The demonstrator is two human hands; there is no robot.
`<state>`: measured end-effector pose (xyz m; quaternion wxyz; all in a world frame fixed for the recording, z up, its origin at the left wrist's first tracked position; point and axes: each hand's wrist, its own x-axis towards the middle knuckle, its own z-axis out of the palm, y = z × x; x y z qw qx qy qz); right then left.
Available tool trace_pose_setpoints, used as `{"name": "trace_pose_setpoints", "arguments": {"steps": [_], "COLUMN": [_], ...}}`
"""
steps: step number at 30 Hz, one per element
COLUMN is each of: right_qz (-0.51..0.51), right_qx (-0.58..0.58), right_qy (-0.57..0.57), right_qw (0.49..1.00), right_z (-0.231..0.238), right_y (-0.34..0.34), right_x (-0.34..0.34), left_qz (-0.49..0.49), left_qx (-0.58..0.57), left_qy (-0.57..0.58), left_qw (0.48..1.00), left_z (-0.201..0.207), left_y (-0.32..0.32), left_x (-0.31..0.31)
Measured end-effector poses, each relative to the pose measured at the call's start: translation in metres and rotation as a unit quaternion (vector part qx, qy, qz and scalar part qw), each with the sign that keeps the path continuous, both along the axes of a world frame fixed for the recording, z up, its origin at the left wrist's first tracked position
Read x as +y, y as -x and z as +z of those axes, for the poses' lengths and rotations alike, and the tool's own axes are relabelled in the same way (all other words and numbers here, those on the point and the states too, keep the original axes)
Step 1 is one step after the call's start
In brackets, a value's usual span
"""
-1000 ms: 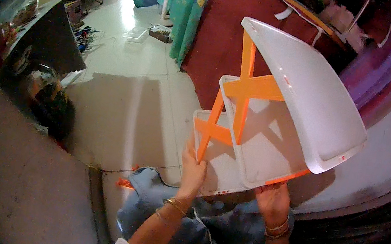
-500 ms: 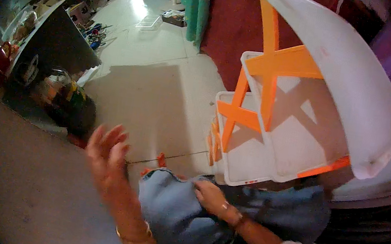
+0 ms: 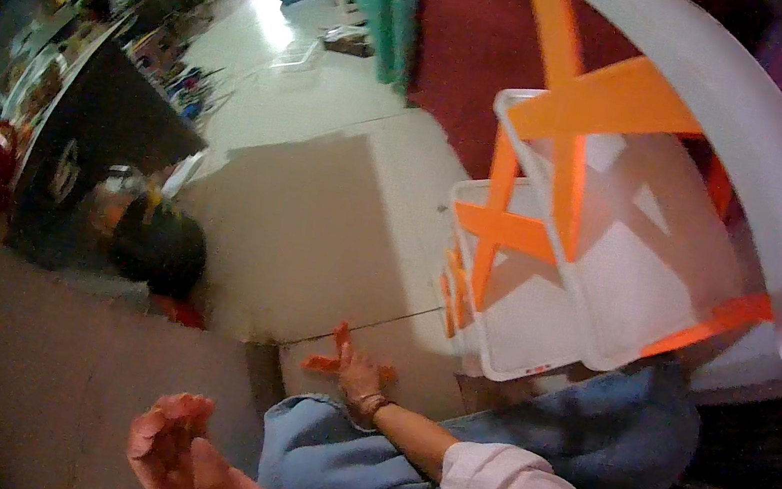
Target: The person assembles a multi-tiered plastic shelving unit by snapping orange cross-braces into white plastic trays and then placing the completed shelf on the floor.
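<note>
My right hand (image 3: pixel 356 376) reaches down past my knee, its fingers stretched over an orange cross-shaped plastic piece (image 3: pixel 323 364) on the floor. Whether the fingertips touch it I cannot make out. My left hand (image 3: pixel 183 451) is raised at the lower left, palm up, its fingers slightly bent and apart from the thumb, with nothing in it. To the right stands a rack of white tray-like shelves (image 3: pixel 509 333) joined by orange crossed supports (image 3: pixel 542 115). More orange strips (image 3: pixel 454 295) show beside its lowest tray.
Blue cloth (image 3: pixel 320 452) covers my legs. At the left are a dark panel (image 3: pixel 116 122) and a dark round container (image 3: pixel 158 245). Clutter lines the far left wall. A green curtain (image 3: pixel 391 22) hangs at the back, near a white wire rack (image 3: pixel 298 56) on the floor.
My right hand has left the blue cloth on my lap and moved forward and left to the orange piece. My left hand has dropped lower and nearer. The whole view has shifted slightly.
</note>
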<state>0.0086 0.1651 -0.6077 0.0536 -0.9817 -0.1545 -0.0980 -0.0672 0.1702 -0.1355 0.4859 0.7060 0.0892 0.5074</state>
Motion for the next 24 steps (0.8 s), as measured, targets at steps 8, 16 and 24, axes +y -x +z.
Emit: {"name": "trace_pose_setpoints", "arguments": {"steps": [8, 16, 24], "right_qz": [0.09, 0.316, 0.297], "right_qx": [0.26, -0.057, -0.059], "right_qy": [-0.065, -0.07, 0.046], "right_qw": [0.959, 0.944, 0.952], "right_z": [0.14, 0.338, 0.438], "right_y": [-0.021, 0.019, 0.058], "right_x": [-0.044, -0.166, -0.265], "left_qz": [-0.062, -0.004, -0.614], "left_qx": [0.038, 0.11, 0.363], "left_qy": [0.021, -0.026, 0.09], "left_qw": [0.997, 0.994, 0.695], "left_z": [-0.044, -0.04, -0.014], "left_y": [-0.006, -0.034, -0.011], "left_x": [0.047, 0.001, -0.071]}}
